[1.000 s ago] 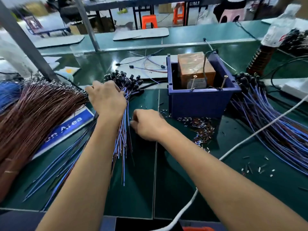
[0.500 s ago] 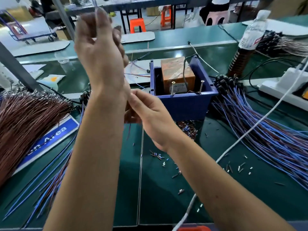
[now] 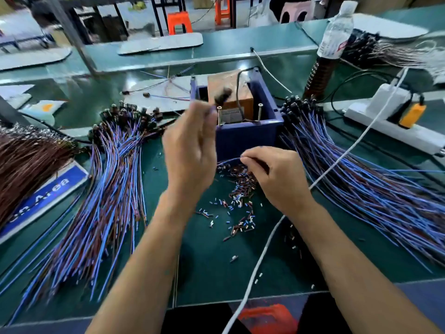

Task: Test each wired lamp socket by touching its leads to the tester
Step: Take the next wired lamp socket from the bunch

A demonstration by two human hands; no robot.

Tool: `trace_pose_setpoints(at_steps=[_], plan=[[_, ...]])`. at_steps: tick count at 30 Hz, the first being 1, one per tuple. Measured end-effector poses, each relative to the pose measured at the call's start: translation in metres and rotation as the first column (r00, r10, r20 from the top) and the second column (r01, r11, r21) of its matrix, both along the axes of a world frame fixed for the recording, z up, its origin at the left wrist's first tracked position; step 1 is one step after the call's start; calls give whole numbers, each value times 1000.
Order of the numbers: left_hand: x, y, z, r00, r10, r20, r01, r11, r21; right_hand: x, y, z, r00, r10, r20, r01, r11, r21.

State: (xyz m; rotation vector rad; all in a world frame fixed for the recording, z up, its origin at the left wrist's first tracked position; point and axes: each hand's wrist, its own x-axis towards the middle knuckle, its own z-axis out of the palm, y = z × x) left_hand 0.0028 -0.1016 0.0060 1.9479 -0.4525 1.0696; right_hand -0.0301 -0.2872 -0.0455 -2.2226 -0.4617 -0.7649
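In the middle of the frame we are holding up one lamp socket (image 3: pixel 223 94) with our left hand (image 3: pixel 190 150), fingers curled around it just below its dark, blurred head. The socket is hovering in front of the blue box (image 3: pixel 248 138), just beside the left of two upright metal pins (image 3: pixel 219 115) on the box's front edge; whether it is touching that pin, we cannot tell. Inside the box a brown block (image 3: pixel 231 92) is sitting with a black cable running over it.

Just right of centre, our right hand (image 3: pixel 277 177) is pinching the socket's blue lead (image 3: pixel 228 161) between curled fingers, low over the green table (image 3: pixel 209 273) in front of the box. Beneath it a litter of small wire cuttings (image 3: pixel 240 196) is lying scattered.

At the left of the frame a big bundle of wired sockets (image 3: pixel 110 189) is fanning out, dark heads toward the top. Another pile of them (image 3: pixel 361 184) is spreading across the right side. A white cord (image 3: pixel 320 179) is crossing the table diagonally toward a white power strip (image 3: pixel 385 126) at the right. A water bottle (image 3: pixel 334 37) is standing at the upper right.
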Motion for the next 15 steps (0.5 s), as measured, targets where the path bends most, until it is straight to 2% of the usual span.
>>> trace_pose_setpoints(at_steps=[2, 3, 10, 15], plan=[[-24, -22, -18, 987, -142, -73, 154, 970, 188, -1, -3, -6, 996, -29, 85, 30, 999, -17], [-28, -30, -28, 980, -140, -142, 171, 957, 236, -1, -4, -8, 994, -39, 105, 41, 999, -11], [-30, -34, -49, 963, -179, -203, 229, 939, 257, -8, 0, -8, 990, -77, 120, 67, 994, 85], [-22, -35, -50, 961, -169, -217, 222, 943, 249, -6, -1, -11, 995, -73, 73, 65, 992, 108]])
